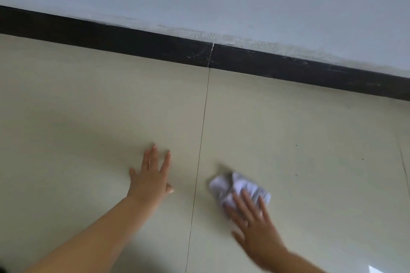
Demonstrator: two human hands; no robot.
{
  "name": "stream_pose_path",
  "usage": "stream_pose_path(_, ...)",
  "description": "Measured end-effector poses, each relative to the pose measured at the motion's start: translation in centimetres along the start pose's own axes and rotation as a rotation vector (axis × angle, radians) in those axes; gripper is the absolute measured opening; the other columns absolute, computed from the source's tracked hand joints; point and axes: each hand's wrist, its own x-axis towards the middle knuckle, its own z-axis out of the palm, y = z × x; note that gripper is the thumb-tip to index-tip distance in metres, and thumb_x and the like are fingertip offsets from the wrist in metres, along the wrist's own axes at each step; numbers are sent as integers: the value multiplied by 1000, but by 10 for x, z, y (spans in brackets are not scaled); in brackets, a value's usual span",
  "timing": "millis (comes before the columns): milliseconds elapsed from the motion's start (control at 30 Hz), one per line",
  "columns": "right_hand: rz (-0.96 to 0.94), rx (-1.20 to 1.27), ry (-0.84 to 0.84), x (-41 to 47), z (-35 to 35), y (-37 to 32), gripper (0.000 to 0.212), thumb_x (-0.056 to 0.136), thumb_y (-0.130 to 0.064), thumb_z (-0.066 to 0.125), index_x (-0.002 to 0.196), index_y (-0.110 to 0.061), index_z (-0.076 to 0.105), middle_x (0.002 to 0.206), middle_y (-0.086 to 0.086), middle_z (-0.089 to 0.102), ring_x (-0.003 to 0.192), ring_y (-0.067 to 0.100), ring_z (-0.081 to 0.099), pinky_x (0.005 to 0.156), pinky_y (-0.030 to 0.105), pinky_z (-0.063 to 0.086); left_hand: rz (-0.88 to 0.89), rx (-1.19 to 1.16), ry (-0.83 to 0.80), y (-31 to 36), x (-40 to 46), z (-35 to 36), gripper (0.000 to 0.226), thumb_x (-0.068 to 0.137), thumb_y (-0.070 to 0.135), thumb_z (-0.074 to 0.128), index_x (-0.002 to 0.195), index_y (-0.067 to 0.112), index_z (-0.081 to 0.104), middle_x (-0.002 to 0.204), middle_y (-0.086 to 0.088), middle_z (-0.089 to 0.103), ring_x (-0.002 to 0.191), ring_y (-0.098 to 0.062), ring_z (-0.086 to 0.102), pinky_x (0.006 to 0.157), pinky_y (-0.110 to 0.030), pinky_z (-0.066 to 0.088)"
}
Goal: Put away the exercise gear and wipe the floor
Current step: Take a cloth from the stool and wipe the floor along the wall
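The cloth [238, 188] lies crumpled on the floor [310, 139], just right of the tile seam [200, 150]. The right hand [255, 226] presses it flat — fingers straight over its near edge, no curled grip. The cloth pokes out ahead of those fingertips, toward the baseboard [133, 40]. The left hand [150, 178] lies flat and spread across the seam, bracing — likely the right wipes on.

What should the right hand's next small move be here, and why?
Probably sweep the white cloth on across its tile, away from the grout line. The right hand presses it flat with straight fingers, the left hand braces on the neighbouring tile, and small dark specks show further right on the floor.
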Motion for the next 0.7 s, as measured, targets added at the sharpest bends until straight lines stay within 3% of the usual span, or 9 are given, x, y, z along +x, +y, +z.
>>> stream_pose_path(33,-296,25,66,-6,7,-27,34,87,-25,45,112,-10,64,115,23,64,103,19,64,92,46,38,-1,-5,5,0,0,-1,93,90,54,49,150,22,-14,155,-16,-24,147,-30,-13,109,-55,27)
stream_pose_path(67,-597,221,303,-12,8,-37,29,91,-13,42,89,-5,70,88,20,72,80,13,71,81,40,44,-5,-5,2,1,0,-2,94,89,54,50,150,22,-13,155,-16,-23,147,-30,-12,109,-56,27)
stream_pose_path(100,-737,237,321,-22,12,-42,37,97,-14,37,87,-7,72,88,17,74,78,9,72,79,35,48,-8,0,-1,0,0,-1,94,89,55,50,151,23,-13,156,-17,-23,147,-31,-12,109,-56,27)
stream_pose_path(167,-532,-94,-213,-48,0,-25,34,98,-36,37,121,-26,60,137,1,55,125,12,53,99,40,42,-3,11,-4,-1,0,-3,94,89,55,50,150,23,-14,156,-16,-22,146,-31,-12,109,-56,28)
stream_pose_path(233,-186,-33,-58,-79,5,13,42,94,-44,39,134,-33,46,152,-6,35,141,17,29,108,44,28,8,-17,1,-3,0,-3,92,90,54,49,150,24,-14,156,-14,-22,146,-30,-13,109,-55,28)
stream_pose_path(400,628,29,-16,-14,-29,68,50,93,-28,46,142,-34,38,149,0,40,126,33,45,90,43,43,19,-79,9,-5,0,-3,91,91,48,52,151,24,-12,156,-12,-22,146,-30,-13,109,-56,27)
stream_pose_path(500,883,152,66,23,-21,31,61,82,-17,65,139,-25,47,140,14,46,107,44,51,80,45,48,49,-113,4,-11,3,-6,76,96,28,47,152,25,-5,158,-11,-19,147,-28,-11,113,-51,28)
stream_pose_path(600,550,101,94,45,2,-55,75,55,-21,80,128,-20,59,115,15,59,79,33,62,55,30,49,88,-142,21,-22,4,-12,68,95,11,42,153,23,8,160,-9,-10,148,-25,-3,114,-43,28)
stream_pose_path(700,114,186,-23,46,13,-149,51,68,-29,56,119,-29,59,109,-2,58,83,21,63,57,23,50,94,-82,53,-32,-5,-13,62,94,9,40,151,19,17,160,-10,2,147,-25,8,112,-41,30)
